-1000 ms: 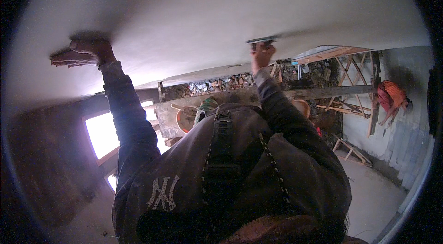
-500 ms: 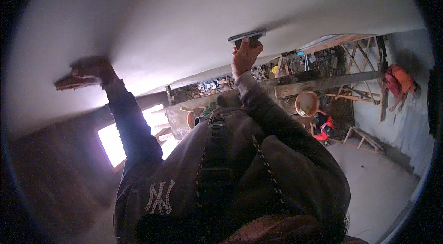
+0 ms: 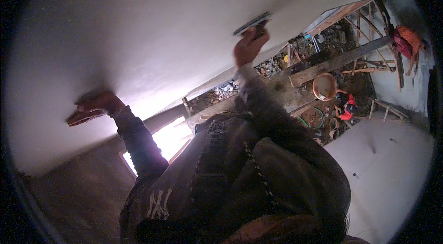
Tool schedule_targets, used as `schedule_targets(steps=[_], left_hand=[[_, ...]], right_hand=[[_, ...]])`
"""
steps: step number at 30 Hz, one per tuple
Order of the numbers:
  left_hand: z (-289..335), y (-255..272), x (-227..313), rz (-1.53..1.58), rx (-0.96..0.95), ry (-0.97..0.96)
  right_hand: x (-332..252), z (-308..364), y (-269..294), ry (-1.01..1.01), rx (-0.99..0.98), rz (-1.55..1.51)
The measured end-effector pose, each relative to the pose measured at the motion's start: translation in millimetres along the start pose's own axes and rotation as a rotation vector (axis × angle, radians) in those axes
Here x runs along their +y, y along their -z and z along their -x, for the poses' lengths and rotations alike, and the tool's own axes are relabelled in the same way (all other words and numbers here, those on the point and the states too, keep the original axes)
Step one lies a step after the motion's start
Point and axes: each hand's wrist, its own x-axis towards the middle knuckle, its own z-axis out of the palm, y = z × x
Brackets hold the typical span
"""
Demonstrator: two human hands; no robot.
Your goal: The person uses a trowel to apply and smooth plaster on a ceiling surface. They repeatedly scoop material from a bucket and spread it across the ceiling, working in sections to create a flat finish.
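The right hand (image 3: 251, 50), raised in front of the chest, grasps a flat, thin-edged grey hand trowel (image 3: 252, 24) with a dark grip, fingers curled behind the blade; the trowel lies against a broad, pale grey, smooth plaster-like surface (image 3: 175, 22), near its lower edge, though whether the whole blade sits flush cannot be told. The left hand (image 3: 102, 103) grips nothing: its fingers are stretched out and the palm faces the same surface, apparently touching it, well apart from the trowel. Over the last second the view has rolled, so the surface's lower edge now slopes more steeply and the trowel appears at a sharper slant; because of that roll, its true travel over the surface is hard to judge. The left hand keeps its flat pose and the right its hold, which suggests that the trowel work is continuing, with the left side serving as a brace. The turn also brings more of the ground into sight: a round orange-brown tub (image 3: 314, 88) below a long weathered wooden beam (image 3: 339, 60), and beside the tub a co-worker in a red top (image 3: 349, 107). A bright window opening (image 3: 168, 140) shows behind the dark left sleeve (image 3: 140, 140).
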Motion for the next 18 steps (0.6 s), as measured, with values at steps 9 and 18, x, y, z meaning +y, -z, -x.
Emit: schedule_targets(steps=[9,18], left_hand=[[43,-6,-3,-0.348,-0.295,-0.147],[43,-18,2,-0.326,-0.285,-0.145]], right_hand=[[-29,33,-20,0.041,-0.015,-0.156],[118,91,-15,-0.484,-0.020,-0.257]])
